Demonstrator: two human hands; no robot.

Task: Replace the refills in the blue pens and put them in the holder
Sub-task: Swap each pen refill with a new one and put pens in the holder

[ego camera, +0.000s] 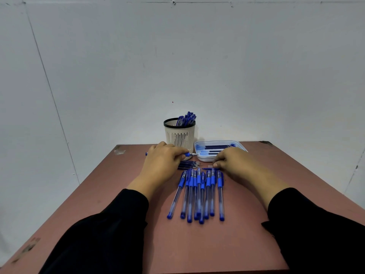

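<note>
Left hand (162,161) grips pen (189,154); right hand (231,160) pinches cap (207,168) (holder (180,135), tray (199,147) behind)

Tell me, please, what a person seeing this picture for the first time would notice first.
The eye falls first on the row of capped blue plastic pens lying side by side at the middle of the reddish-brown table. Just beyond them, the left hand holds an uncapped blue pen, and the right hand pinches a small blue part. At the far edge stand a white slotted holder full of pens and a white tray.
</note>
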